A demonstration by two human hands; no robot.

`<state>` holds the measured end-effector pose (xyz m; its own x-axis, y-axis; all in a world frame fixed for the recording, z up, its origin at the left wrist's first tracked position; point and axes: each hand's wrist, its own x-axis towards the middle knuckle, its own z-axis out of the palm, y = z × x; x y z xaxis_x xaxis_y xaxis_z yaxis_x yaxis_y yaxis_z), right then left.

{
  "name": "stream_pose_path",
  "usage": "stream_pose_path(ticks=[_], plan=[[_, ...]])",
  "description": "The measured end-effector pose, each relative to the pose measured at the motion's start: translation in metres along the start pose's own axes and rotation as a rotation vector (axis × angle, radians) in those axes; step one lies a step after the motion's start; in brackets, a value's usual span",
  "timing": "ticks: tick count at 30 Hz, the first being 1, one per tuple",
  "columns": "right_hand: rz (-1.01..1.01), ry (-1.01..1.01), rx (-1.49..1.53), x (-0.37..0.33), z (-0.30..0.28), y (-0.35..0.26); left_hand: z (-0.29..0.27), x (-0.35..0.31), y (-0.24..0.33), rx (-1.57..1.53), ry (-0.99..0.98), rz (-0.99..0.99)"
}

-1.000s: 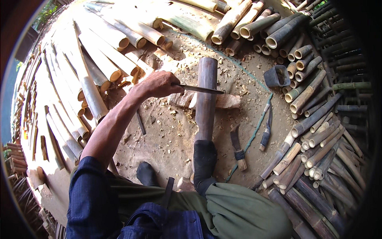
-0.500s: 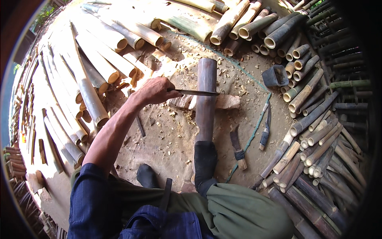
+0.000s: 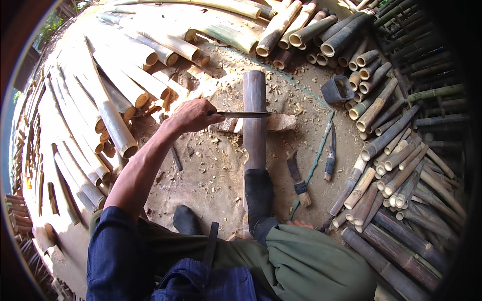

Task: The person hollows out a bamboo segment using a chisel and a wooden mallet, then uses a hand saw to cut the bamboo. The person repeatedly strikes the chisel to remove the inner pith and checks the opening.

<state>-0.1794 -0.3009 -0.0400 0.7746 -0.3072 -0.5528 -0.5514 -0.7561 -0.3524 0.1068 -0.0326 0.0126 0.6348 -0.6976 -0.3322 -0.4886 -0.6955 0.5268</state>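
My left hand [image 3: 193, 115] is closed on the handle of a narrow-bladed knife [image 3: 246, 115]. The dark blade lies across a thick grey-brown bamboo pole [image 3: 255, 93], edge detail too small to make out. That pole rests over a pale wooden block [image 3: 282, 122], its near end under my dark-socked right foot [image 3: 258, 193]. Beside my right knee, a few outstretched fingers of my right hand [image 3: 302, 224] show low over the ground; the rest is hidden behind the leg. Closest to them lies a curved tool with a wrapped wooden handle [image 3: 300, 186].
A second wrapped-handle blade [image 3: 330, 160] lies beside a green cord [image 3: 321, 145]. Cut bamboo lengths [image 3: 118, 125] fan out on the left, with more piled [image 3: 401, 165] on the right. A dark plastic container [image 3: 337, 90] stands near that pile. Wood chips litter the ground.
The fingers of my right hand have come into sight beside my right knee. My left hand keeps its hold on the knife across the pole; the whole view has shifted slightly.
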Motion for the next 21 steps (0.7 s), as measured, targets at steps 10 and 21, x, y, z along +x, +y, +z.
stream_pose_path(ticks=[10, 21], plan=[[0.013, 0.07, 0.076, -0.175, -0.122, 0.076, -0.019, -0.02, 0.018, -0.035, 0.165, 0.048], [-0.155, 0.012, 1.373, -0.079, -0.153, 0.025, -0.001, 0.031, 0.0, 0.057, 0.047, 0.039]])
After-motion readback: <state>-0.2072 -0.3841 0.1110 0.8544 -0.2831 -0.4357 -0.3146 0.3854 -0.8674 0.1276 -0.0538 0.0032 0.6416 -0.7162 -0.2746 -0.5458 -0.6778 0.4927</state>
